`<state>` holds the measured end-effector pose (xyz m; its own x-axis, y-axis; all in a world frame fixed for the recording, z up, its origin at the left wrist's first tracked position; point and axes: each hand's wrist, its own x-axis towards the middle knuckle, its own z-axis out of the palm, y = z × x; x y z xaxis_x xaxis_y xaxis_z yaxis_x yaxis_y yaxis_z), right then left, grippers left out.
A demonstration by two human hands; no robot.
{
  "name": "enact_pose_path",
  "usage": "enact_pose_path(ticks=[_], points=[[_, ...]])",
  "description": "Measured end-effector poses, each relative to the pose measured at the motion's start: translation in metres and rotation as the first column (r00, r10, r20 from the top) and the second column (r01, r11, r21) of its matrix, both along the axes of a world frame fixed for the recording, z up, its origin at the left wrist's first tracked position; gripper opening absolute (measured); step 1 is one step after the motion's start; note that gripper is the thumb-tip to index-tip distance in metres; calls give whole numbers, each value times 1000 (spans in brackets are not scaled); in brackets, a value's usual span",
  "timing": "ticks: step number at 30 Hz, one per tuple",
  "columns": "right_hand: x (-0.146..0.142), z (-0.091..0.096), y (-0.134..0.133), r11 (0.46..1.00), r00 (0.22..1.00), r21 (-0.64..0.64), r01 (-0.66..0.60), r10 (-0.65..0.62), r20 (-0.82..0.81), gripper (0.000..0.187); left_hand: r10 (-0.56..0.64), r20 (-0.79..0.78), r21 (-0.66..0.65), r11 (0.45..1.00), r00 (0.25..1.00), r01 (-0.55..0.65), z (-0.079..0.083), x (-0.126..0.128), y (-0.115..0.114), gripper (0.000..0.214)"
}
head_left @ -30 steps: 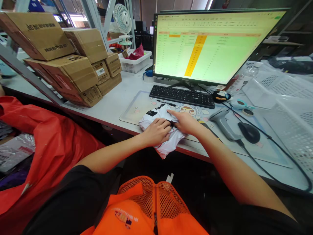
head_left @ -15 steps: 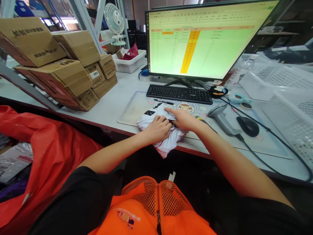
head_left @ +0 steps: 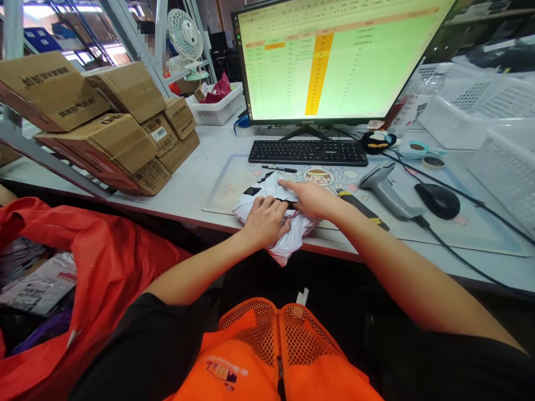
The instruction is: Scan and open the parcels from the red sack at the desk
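A crumpled white plastic mailing bag with black patches lies at the desk's front edge, its lower corner hanging over. My left hand is on its near side, fingers curled into the plastic. From the right, my right hand grips the bag's upper part, its index finger stretched along the top and the other fingers folded and partly hidden. The two hands are close together. What the bag contains is hidden. Just behind it lies a black pen, and a yellow and black utility knife rests beside my right forearm.
Behind the mat stand a keyboard and monitor. On the right are a barcode scanner, a mouse and white baskets. Cardboard boxes are stacked left; a red sack holds parcels below.
The view has shifted slightly, showing more of the utility knife and the red sack. Both hands stay on the mailing bag, with little visible movement.
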<state>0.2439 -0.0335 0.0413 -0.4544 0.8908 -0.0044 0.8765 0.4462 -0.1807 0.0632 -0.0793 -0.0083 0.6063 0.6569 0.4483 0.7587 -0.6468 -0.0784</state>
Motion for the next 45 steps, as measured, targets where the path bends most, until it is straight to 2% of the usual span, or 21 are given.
enact_pose_path(ticks=[3,8,15,17,21,24,28,32,37,41,45], points=[[1,-1,4,1000,1000,5,-19,19,11,72,21,-72,-36,999,997,-24,9,5,8,21],[3,-1,7,999,999,-21,-34,34,-13,75,-10,-213,-56,998,977,-2,20,6,20,17],[8,-3,5,995,997,-66,-68,66,-45,80,-36,-248,-56,998,968,23,18,4,21,16],[8,-5,4,997,997,-53,-61,59,-48,81,-65,-226,-51,997,972,54,16,-1,19,16],[6,-8,-2,998,995,-53,-45,40,-88,80,-211,-92,-75,976,973,204,12,-18,14,17],[5,-8,-9,999,993,-50,-22,16,-114,79,-267,-16,-50,963,964,266,7,-27,12,24],[6,-7,-17,998,990,-26,-59,55,-133,81,-245,24,59,968,969,243,-3,-28,11,27],[-7,-6,-23,990,997,129,-61,67,-43,92,-199,37,143,971,979,192,-13,-28,10,28],[-32,-5,-24,938,998,342,-54,55,7,50,-188,39,116,976,981,183,-10,-20,9,31],[-33,-5,-8,925,996,369,-89,79,43,42,-185,44,62,981,982,182,7,-2,10,35],[-24,-2,14,924,994,379,-45,2,111,36,-75,20,34,997,997,74,25,14,8,44]])
